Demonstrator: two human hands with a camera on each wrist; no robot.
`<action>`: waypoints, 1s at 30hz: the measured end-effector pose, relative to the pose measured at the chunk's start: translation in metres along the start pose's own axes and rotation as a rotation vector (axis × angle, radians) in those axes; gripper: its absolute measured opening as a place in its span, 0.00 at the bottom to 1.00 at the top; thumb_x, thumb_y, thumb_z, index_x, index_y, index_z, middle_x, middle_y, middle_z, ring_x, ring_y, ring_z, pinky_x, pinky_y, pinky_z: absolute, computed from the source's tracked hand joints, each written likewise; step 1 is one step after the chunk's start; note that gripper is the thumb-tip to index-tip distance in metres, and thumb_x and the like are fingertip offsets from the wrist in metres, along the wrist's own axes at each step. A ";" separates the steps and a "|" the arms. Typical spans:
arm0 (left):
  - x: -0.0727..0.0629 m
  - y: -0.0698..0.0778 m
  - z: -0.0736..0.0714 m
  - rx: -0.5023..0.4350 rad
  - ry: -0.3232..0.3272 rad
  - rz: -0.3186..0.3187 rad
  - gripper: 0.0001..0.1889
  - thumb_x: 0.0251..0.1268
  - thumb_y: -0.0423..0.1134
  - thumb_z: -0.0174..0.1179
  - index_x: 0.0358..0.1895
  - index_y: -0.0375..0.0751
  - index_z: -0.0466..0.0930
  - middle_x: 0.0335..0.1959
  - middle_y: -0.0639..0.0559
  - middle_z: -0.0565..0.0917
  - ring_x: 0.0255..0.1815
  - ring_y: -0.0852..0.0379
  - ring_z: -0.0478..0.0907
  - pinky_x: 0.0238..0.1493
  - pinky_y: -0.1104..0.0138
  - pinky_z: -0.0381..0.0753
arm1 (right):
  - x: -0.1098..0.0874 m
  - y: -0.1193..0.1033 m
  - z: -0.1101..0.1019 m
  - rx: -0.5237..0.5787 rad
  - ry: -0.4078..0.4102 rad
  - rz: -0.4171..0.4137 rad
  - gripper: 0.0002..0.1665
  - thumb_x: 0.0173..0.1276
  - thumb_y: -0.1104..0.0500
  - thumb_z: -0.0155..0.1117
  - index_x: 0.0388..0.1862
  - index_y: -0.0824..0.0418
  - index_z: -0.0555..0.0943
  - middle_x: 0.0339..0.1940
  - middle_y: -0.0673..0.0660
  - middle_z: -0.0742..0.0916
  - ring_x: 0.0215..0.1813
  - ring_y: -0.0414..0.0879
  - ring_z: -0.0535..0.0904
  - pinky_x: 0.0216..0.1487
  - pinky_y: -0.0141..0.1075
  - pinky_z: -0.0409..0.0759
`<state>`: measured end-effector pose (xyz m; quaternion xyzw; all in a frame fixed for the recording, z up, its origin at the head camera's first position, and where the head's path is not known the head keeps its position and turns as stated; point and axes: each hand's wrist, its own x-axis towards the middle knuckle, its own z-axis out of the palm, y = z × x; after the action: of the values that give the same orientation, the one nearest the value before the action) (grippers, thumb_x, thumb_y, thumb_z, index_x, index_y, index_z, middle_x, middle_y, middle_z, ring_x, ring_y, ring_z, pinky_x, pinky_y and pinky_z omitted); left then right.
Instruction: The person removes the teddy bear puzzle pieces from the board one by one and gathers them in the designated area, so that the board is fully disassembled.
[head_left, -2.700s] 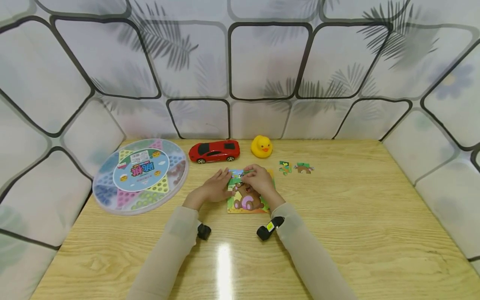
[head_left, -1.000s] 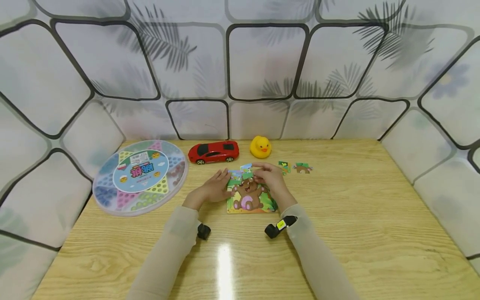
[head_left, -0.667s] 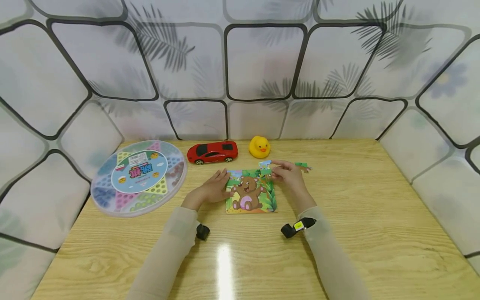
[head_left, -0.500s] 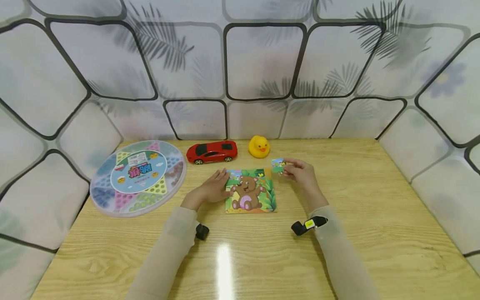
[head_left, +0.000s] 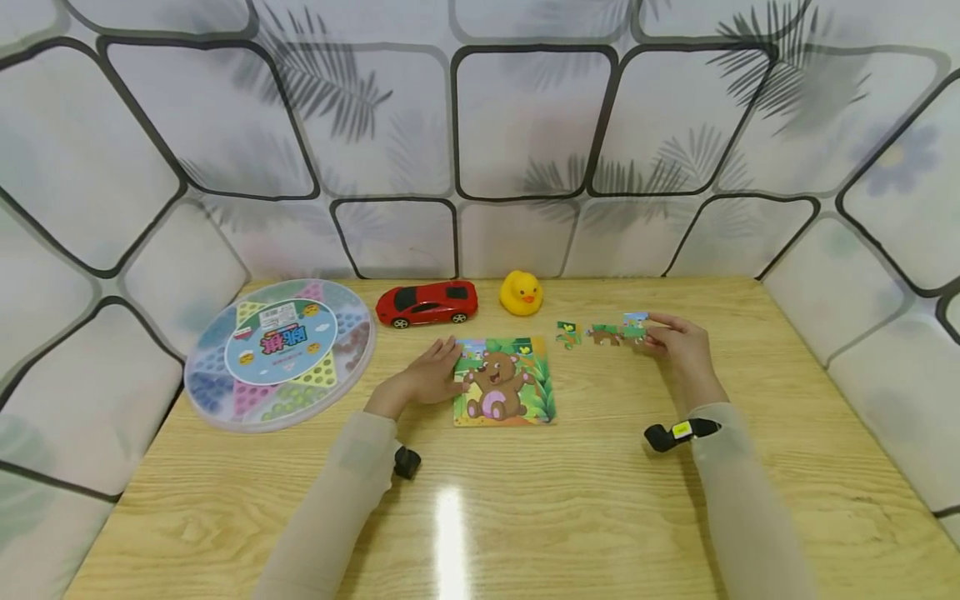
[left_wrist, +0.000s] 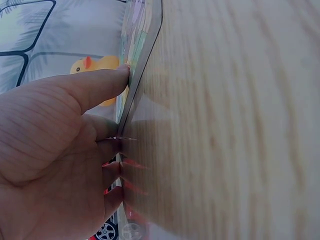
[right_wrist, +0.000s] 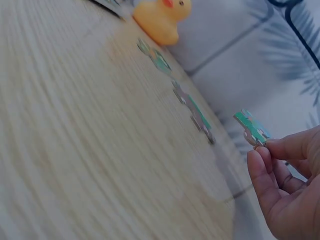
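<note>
In the head view a bear jigsaw puzzle [head_left: 502, 392] lies flat on the table. My left hand [head_left: 433, 373] rests at its left side, palm down, with its fingers fairly straight. The left wrist view shows the thumb [left_wrist: 102, 86] touching the puzzle's edge. Between thumb and fingertips my right hand [head_left: 682, 346] pinches a blue and green puzzle piece [head_left: 636, 323]. In the right wrist view this puzzle piece [right_wrist: 252, 127] is held above the tabletop. Just left of it lie a brown puzzle piece [head_left: 604, 335] and a green puzzle piece [head_left: 567, 334].
Behind the puzzle stand a red toy car [head_left: 427, 303] and a yellow rubber duck [head_left: 521, 293]. A round Chinese checkers board [head_left: 281, 354] occupies the table's left side. A patterned cloth wall [head_left: 536, 125] closes off the back and both sides.
My right hand has come away from the puzzle's upper part with the puzzle piece and moved right, past the two loose pieces. The left hand has stayed at the puzzle's left side.
</note>
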<state>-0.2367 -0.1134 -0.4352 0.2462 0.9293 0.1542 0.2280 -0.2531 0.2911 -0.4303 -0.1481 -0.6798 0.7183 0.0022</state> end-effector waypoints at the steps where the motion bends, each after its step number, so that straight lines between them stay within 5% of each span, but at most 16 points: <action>1: 0.000 0.000 0.000 0.000 0.000 -0.001 0.41 0.72 0.51 0.48 0.74 0.28 0.40 0.75 0.34 0.38 0.75 0.39 0.32 0.73 0.54 0.37 | 0.002 -0.001 -0.004 0.005 0.013 0.009 0.22 0.68 0.70 0.56 0.61 0.69 0.73 0.23 0.47 0.84 0.27 0.35 0.81 0.34 0.26 0.81; 8: 0.001 -0.001 0.002 0.009 -0.005 -0.004 0.40 0.72 0.52 0.48 0.74 0.29 0.40 0.75 0.35 0.37 0.75 0.40 0.32 0.73 0.54 0.37 | 0.010 -0.002 -0.019 -0.003 0.057 0.079 0.24 0.67 0.70 0.57 0.62 0.69 0.71 0.23 0.47 0.84 0.25 0.36 0.81 0.35 0.27 0.81; 17: -0.001 0.001 -0.001 0.010 -0.002 -0.004 0.41 0.73 0.52 0.47 0.74 0.29 0.39 0.75 0.35 0.37 0.75 0.40 0.31 0.73 0.54 0.37 | 0.014 0.005 -0.019 -0.062 0.067 0.047 0.08 0.66 0.70 0.59 0.41 0.61 0.80 0.21 0.46 0.84 0.23 0.35 0.81 0.31 0.26 0.80; 25: -0.002 0.002 -0.002 0.011 -0.002 -0.004 0.41 0.73 0.52 0.47 0.74 0.29 0.39 0.75 0.35 0.37 0.75 0.39 0.31 0.73 0.54 0.37 | 0.017 0.012 -0.017 -0.224 0.087 -0.010 0.21 0.67 0.68 0.58 0.56 0.77 0.72 0.22 0.40 0.82 0.24 0.32 0.80 0.32 0.24 0.80; 30: -0.001 0.001 -0.001 0.014 -0.004 -0.002 0.40 0.73 0.52 0.47 0.74 0.29 0.39 0.75 0.35 0.37 0.75 0.40 0.31 0.73 0.54 0.37 | 0.015 0.013 -0.015 -0.223 0.109 -0.020 0.21 0.68 0.67 0.58 0.56 0.79 0.71 0.24 0.42 0.81 0.24 0.30 0.80 0.33 0.23 0.79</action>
<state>-0.2358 -0.1130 -0.4333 0.2471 0.9301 0.1470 0.2285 -0.2618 0.3082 -0.4471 -0.1795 -0.7558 0.6290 0.0295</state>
